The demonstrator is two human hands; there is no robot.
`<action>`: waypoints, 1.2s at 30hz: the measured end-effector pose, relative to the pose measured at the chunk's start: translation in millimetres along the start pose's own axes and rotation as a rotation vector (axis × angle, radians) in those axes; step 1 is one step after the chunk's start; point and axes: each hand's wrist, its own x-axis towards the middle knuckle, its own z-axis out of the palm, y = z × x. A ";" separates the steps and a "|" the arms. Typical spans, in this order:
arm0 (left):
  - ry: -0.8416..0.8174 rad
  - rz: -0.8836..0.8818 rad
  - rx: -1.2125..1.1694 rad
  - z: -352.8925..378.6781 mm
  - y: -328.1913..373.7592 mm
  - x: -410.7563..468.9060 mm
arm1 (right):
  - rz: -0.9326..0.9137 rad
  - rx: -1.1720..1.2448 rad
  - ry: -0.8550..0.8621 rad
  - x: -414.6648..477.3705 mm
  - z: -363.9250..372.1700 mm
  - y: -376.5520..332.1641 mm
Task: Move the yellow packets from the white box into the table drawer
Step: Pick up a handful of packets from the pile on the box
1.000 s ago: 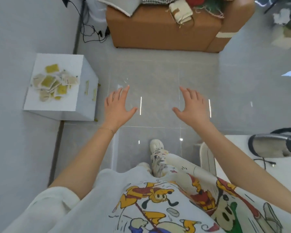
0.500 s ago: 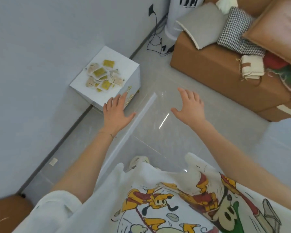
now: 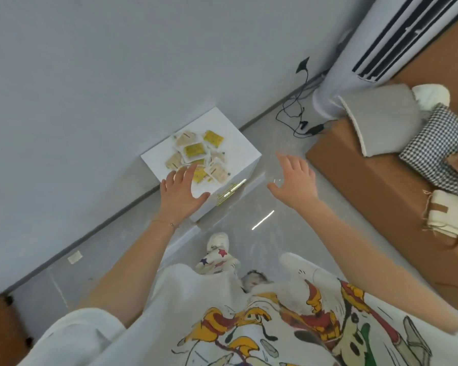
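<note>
A small white table (image 3: 238, 149) stands on the floor against the grey wall. Several yellow and beige packets (image 3: 195, 150) lie in a loose pile on its top. Its front face carries gold drawer handles (image 3: 230, 192), and the drawer looks closed. My left hand (image 3: 181, 195) hovers over the table's near corner with fingers spread, holding nothing, its fingertips by the nearest packets. My right hand (image 3: 295, 180) is spread and empty, in the air to the right of the table above the floor.
A brown sofa (image 3: 381, 180) with grey and checked cushions (image 3: 439, 151) fills the right side. A tall white standing unit (image 3: 368, 62) and black cables (image 3: 299, 120) are in the corner behind the table. My foot (image 3: 217, 241) rests on the glossy floor below the table.
The view has swung left and closer to the white table. Both hands have moved forward; my left hand now overlaps the table's near corner beside the packets.
</note>
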 end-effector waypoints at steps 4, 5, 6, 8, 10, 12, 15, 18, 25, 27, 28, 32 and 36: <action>0.000 -0.117 -0.028 -8.7 -15.9 41.0 | -0.066 -0.015 -0.031 62.1 -4.9 -18.1; 0.001 -0.143 -0.044 -9.9 -18.8 49.5 | -0.085 -0.021 -0.048 76.7 -5.9 -22.5; 0.001 -0.166 -0.067 -11.0 -20.7 56.8 | -0.101 -0.027 -0.065 90.5 -6.9 -27.1; 0.001 -0.222 -0.116 -8.6 -25.2 70.9 | -0.122 -0.034 -0.089 117.9 -5.3 -34.7; -0.001 -0.295 -0.148 -4.4 -30.1 83.0 | -0.136 -0.038 -0.137 146.7 1.8 -40.8; 0.020 -0.365 -0.176 2.1 -35.8 91.1 | -0.174 -0.065 -0.198 175.4 13.0 -46.7; 0.041 -0.506 -0.247 13.2 -42.7 102.7 | -0.247 -0.099 -0.280 215.3 33.5 -53.5; 0.095 -0.668 -0.412 34.5 -53.2 123.5 | -0.231 -0.154 -0.378 247.2 66.3 -53.3; 0.228 -0.979 -0.846 136.0 -93.4 215.9 | -0.084 -0.022 -0.467 337.0 194.9 -59.7; 0.281 -0.960 -0.926 164.3 -109.4 244.1 | -0.104 0.047 -0.431 368.5 234.0 -60.5; 0.300 -0.930 -0.937 179.0 -117.9 255.6 | -0.114 0.071 -0.413 381.9 251.5 -60.4; 0.288 -0.793 -0.849 216.6 -139.3 288.7 | -0.150 0.128 -0.408 414.7 307.3 -57.3; 0.225 -0.634 -0.669 226.5 -145.5 312.3 | -0.261 0.051 -0.385 397.7 335.9 -49.4</action>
